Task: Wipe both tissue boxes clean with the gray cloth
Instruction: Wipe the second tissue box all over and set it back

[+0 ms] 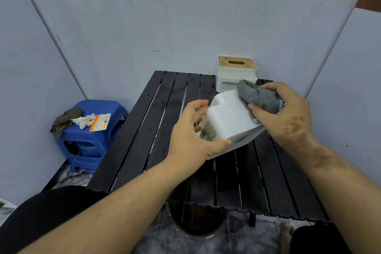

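Tabletop [132,150] slatted; tilted white tissue box [228,117] was held above it, left hand [191,136] gripping near end. I judged slip likely if right hand [288,109], clamped on gray cloth [257,97], pressed hard. Second tissue box [237,74] stood behind, knockable.

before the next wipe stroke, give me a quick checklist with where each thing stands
1. Left hand grips the white tissue box: ok.
2. Right hand holds the gray cloth: ok.
3. Cloth touches the box: ok, at its upper right edge.
4. Box steady: ok, tilted, one edge on the black table.
5. Second tissue box within sight: ok, upright at the table's back edge.
6. Held box clean: cannot tell.
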A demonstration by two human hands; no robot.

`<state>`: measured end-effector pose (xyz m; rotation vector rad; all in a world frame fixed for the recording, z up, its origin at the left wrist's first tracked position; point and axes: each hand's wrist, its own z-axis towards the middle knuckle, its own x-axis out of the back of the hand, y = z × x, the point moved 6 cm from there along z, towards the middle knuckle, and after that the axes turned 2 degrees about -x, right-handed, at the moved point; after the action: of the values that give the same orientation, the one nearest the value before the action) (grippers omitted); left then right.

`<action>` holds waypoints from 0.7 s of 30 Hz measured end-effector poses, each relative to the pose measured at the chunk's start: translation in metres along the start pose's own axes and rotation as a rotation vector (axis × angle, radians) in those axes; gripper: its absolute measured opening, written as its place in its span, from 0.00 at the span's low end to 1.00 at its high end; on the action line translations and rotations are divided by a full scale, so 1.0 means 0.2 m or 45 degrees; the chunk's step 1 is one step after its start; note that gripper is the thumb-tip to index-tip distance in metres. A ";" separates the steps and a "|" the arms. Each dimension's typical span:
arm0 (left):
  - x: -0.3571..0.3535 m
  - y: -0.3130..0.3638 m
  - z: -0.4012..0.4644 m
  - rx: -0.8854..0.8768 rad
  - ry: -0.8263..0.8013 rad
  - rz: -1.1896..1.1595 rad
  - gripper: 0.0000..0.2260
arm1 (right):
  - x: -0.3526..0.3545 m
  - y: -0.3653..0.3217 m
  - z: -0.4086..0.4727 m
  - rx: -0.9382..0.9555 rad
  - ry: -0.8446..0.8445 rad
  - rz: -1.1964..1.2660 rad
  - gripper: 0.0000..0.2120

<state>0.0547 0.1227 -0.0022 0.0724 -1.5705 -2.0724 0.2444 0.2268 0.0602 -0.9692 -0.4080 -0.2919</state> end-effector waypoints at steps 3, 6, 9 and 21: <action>0.01 -0.01 0.01 -0.005 0.009 -0.021 0.39 | -0.09 -0.10 -0.14 0.147 -0.091 -0.014 0.18; 0.04 -0.01 0.02 -0.007 0.006 -0.043 0.36 | -0.14 -0.16 -0.21 0.339 -0.209 -0.016 0.21; 0.04 -0.02 0.04 0.009 -0.008 -0.040 0.36 | -0.04 -0.02 -0.11 0.155 -0.123 -0.016 0.20; 0.03 0.01 0.04 0.028 -0.018 -0.067 0.32 | -0.06 -0.05 -0.14 0.202 -0.143 0.002 0.21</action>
<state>0.0473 0.1266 0.0035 0.1076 -1.6161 -2.1004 0.2360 0.1990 0.0474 -0.8326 -0.5248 -0.2013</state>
